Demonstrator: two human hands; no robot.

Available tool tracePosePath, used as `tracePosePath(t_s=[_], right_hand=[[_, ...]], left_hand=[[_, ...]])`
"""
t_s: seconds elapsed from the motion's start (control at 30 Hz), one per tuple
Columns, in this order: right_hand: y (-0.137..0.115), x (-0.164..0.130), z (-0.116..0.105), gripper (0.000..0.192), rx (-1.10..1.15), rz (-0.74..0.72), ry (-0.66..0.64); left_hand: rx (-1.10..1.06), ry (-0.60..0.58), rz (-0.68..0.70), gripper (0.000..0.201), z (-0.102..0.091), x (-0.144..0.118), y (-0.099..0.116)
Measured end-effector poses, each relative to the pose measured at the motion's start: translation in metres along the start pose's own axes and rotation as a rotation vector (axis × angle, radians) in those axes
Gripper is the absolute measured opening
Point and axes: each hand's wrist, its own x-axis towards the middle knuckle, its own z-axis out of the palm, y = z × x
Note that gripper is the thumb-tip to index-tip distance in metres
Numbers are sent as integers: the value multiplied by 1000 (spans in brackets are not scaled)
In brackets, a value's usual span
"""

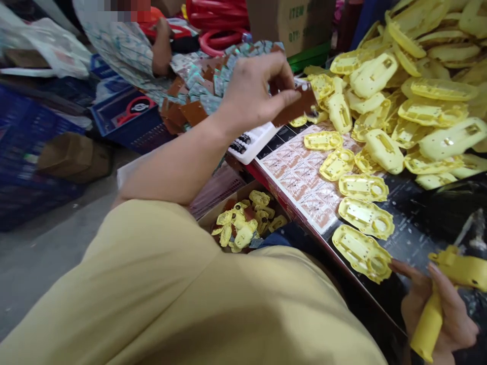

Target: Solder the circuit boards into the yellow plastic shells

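My left hand (258,88) pinches a brown circuit board (294,107) between thumb and fingers, above the table edge. Just below it sits a white tray (262,139) with small black parts. At the lower right, my right hand (437,309) is wrapped around a yellow pistol-shaped tool (428,324); its exact kind I cannot make out. My right index fingertip is at the edge of the nearest yellow plastic casing half (361,252). Several more casing halves, hollow side up, form a row beyond it, including one casing half (366,217).
A large heap of yellow casings (418,101) covers the table's far right. Circuit boards (198,94) are piled beyond my left arm. A box of yellow parts (243,223) stands below the table edge. Another person's arm (162,48) is at the upper left, above blue crates (131,126).
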Motion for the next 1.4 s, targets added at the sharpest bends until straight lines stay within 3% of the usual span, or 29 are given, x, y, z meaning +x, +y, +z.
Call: tracePosePath(t_s=[0.03,0.07,0.17,0.27,0.37,0.47,0.57,0.73,0.97,1.13,1.3,1.4], right_hand=[[-10,0,3,49,-35,-25,125],[-22,1,6,45,-41,-55,136],[-58,15,17,34,216,-100,15],[-85,29,30,37,340,-151,5],[-93,32,39,37,284,-139,-11],[-90,25,38,31,225,-142,26],[-89,19,33,34,204,-161,46],[-99,15,31,35,355,-111,-11],[-103,20,24,35,327,-93,-20],[-104,30,24,34,230,-170,-22],[-108,35,23,39,101,-292,-23],[-109,35,21,43,72,-314,-20]], left_hand=[[-104,-13,78,33,10,-12,17],[-197,-16,144,35,24,-24,34],[-386,38,266,37,80,-64,78],[-455,87,339,29,133,-100,114],[-516,147,385,15,159,-120,134],[-446,209,502,7,160,-121,135],[-333,257,676,14,152,-116,124],[-262,168,770,23,150,-113,103],[-289,-200,610,30,148,-104,102],[-597,-381,415,45,135,-90,126],[-673,-628,215,26,132,-68,149],[-710,-669,138,15,129,-53,153]])
